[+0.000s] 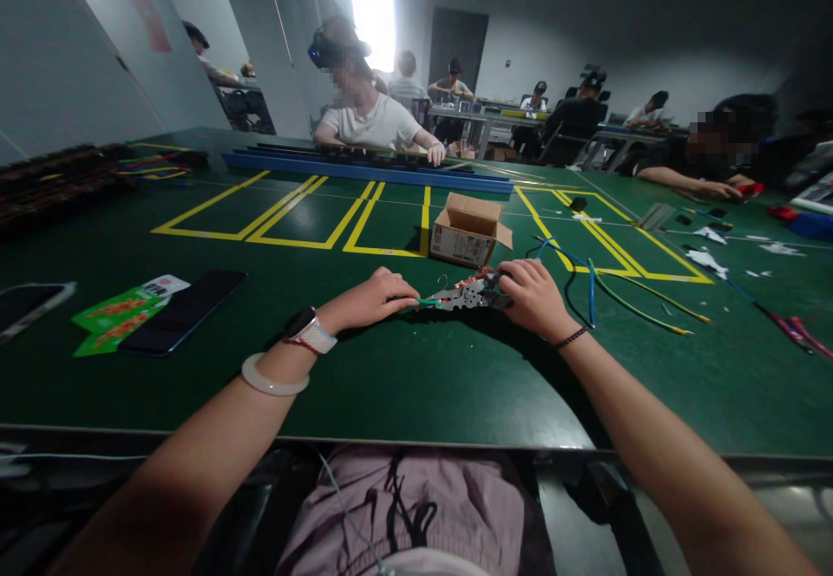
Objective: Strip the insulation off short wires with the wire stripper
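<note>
My right hand [534, 297] is closed round the handles of a pair of wire strippers [469, 293], whose jaws point left. Between the fingertips of my left hand [376, 298] is a thin green wire [426, 302], reaching to the tip of the jaws. Whether the jaws bite on the wire is too small to tell. A bundle of bare copper strands [475, 278] shows just behind the tool. Beyond it on the table stands an open cardboard box [463, 238].
Blue and green-yellow cables [625, 290] lie right of my right hand. A dark phone [186, 311] and green packet [114, 320] are at left. Yellow tape outlines [292, 242] mark the green table [416, 402]. Across it, a person [370, 121] sits behind a blue rail [364, 170].
</note>
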`<action>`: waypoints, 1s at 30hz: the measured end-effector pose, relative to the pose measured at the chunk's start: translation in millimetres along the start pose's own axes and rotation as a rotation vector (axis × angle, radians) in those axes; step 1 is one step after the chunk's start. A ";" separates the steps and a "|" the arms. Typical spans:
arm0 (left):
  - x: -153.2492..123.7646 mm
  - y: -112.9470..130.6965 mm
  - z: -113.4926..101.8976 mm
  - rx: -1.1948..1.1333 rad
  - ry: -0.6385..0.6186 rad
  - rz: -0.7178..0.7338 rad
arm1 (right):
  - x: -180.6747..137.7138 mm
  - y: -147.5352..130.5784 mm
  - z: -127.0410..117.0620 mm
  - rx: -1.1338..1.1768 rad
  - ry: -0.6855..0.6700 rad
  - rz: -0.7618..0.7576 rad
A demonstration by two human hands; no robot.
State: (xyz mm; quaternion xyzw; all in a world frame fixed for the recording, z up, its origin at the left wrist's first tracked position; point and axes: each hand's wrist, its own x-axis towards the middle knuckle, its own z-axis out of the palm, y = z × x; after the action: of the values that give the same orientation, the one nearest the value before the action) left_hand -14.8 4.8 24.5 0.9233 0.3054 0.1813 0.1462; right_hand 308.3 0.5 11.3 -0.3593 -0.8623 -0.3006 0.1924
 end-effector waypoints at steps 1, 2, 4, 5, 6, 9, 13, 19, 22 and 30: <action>0.0 -0.5 0.0 -0.004 0.003 -0.006 | 0.0 -0.1 -0.2 0.004 0.008 0.005; 0.0 -1.0 0.1 -0.008 0.007 -0.012 | 0.0 -0.2 -0.4 0.008 0.018 0.008; 0.0 -2.1 0.2 -0.013 0.008 -0.026 | -0.4 0.1 -0.7 0.011 0.041 0.010; 0.1 -2.7 0.2 -0.013 0.008 -0.033 | -0.7 0.4 -0.7 0.008 0.048 0.008; 0.2 -3.3 0.3 -0.011 0.009 -0.041 | -1.0 0.9 -0.7 0.003 0.050 0.003; 0.3 -5.4 1.5 -0.022 0.000 -0.056 | -2.2 3.0 -1.2 -0.006 0.033 -0.015; 1.2 -8.6 4.8 -0.091 -0.024 -0.043 | -3.1 5.4 -5.1 -0.039 0.006 -0.039; 2.4 -7.8 5.3 -0.080 -0.001 -0.059 | -1.0 2.5 -11.7 -0.131 0.011 -0.063; 1.0 -4.3 2.9 -0.111 -0.057 -0.119 | -0.3 -0.6 -11.6 -0.152 0.028 -0.084; -1.2 2.7 -0.8 -0.196 -0.230 -0.237 | -0.8 -0.7 -7.9 -0.107 0.014 -0.063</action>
State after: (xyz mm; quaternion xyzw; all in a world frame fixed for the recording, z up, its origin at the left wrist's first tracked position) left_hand -14.6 2.1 26.0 0.8768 0.3741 0.0852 0.2898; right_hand 309.2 -5.5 16.5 -0.3397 -0.8544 -0.3548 0.1696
